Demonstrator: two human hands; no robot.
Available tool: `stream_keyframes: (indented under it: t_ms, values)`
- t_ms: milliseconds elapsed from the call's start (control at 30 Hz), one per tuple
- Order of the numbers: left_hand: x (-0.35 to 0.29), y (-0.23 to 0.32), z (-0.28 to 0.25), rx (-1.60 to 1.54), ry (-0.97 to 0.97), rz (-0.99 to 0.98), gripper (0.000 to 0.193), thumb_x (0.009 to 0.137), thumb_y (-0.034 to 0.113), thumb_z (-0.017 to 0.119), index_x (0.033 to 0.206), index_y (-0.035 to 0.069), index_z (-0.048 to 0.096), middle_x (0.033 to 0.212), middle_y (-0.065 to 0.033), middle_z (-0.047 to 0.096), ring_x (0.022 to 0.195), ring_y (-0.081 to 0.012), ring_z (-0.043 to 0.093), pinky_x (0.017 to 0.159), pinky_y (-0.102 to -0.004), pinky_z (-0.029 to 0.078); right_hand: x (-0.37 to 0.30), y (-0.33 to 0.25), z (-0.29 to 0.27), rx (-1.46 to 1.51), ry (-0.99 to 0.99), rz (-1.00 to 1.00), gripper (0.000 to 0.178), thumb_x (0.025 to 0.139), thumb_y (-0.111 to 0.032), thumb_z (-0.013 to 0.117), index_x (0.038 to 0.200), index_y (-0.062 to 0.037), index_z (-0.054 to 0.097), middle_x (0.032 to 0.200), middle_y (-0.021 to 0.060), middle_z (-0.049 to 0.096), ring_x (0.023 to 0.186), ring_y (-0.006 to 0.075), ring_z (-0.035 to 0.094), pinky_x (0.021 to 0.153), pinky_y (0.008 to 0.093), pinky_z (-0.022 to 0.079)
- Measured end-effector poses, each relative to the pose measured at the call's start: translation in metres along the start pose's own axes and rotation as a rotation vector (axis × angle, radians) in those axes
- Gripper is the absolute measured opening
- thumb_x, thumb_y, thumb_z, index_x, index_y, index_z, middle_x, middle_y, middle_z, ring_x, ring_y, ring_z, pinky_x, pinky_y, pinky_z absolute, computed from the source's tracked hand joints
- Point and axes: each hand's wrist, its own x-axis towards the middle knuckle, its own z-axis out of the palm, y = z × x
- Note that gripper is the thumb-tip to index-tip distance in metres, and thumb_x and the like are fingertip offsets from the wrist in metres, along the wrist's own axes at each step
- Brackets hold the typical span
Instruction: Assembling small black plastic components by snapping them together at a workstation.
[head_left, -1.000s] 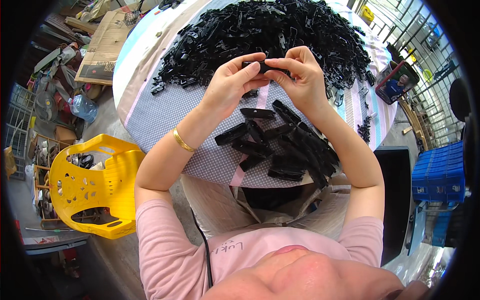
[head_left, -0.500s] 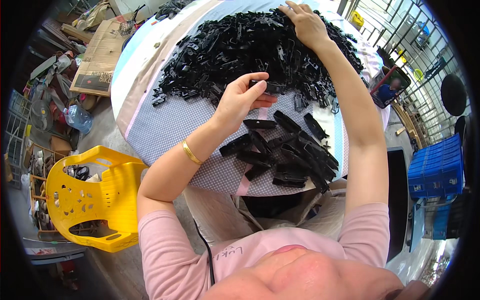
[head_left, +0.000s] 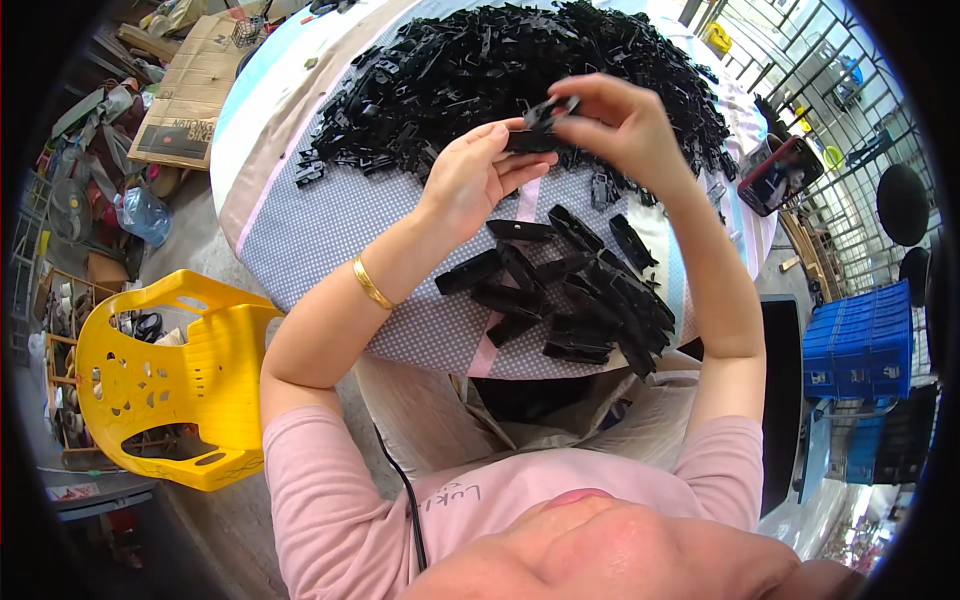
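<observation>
My left hand grips a black plastic piece between thumb and fingers, over the front edge of a big heap of black plastic parts. My right hand pinches a small black clip-like part just above that piece; whether the two touch, I cannot tell. Nearer to me, a smaller group of longer black pieces lies loosely stacked on the dotted tablecloth. The exact kind of these parts is too small to make out.
A round table carries everything. To the left stand a yellow plastic chair, a water bottle and a cardboard box. On the right are a phone-like screen at the table's edge and blue crates.
My right hand has come back from the far side of the heap to my left hand, now with a small black part in its fingers. The left hand keeps its piece.
</observation>
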Motion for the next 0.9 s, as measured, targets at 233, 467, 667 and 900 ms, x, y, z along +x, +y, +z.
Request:
stream_keyframes:
  t_ms: [233,467,667,900]
  values:
    - [0.003,-0.009,-0.001,0.036,0.014,0.026,0.03,0.094,0.015,0.032,0.112,-0.006,0.045,0.105,-0.0186,0.055,0.094,-0.0258,0.058,0.086,-0.0351,0.048,-0.02,-0.007,0.016,-0.245,0.076,-0.265,0.03,0.065,-0.001,0.069,0.095,-0.0003,0.063,0.091,0.0083,0.061,0.082,0.0166,0.06,0.072,0.025,0.048]
    - [0.001,-0.011,0.002,0.081,0.025,0.027,0.029,0.094,0.016,0.038,0.112,-0.005,0.045,0.103,-0.0165,0.055,0.093,-0.0232,0.058,0.085,-0.0328,0.049,-0.026,-0.002,0.016,-0.292,0.111,-0.311,0.031,0.064,0.001,0.07,0.095,-0.0012,0.063,0.092,0.0093,0.061,0.083,0.0191,0.061,0.072,0.0271,0.049]
    - [0.002,-0.009,-0.001,0.218,0.021,0.116,0.032,0.087,0.008,0.052,0.114,-0.006,0.044,0.098,-0.0125,0.056,0.087,-0.0177,0.059,0.079,-0.0259,0.051,-0.024,0.007,0.022,-0.378,0.164,-0.472,0.031,0.064,0.0,0.071,0.094,-0.0027,0.064,0.093,0.0096,0.061,0.084,0.0202,0.06,0.072,0.0272,0.05]
    - [0.0,-0.002,0.002,0.274,-0.02,0.161,0.03,0.086,0.008,0.054,0.11,-0.007,0.048,0.095,-0.0134,0.059,0.083,-0.0185,0.061,0.078,-0.0276,0.053,-0.02,0.014,0.021,-0.373,0.121,-0.493,0.029,0.069,-0.007,0.07,0.097,-0.0048,0.064,0.1,0.0068,0.061,0.094,0.0182,0.056,0.077,0.0279,0.046]
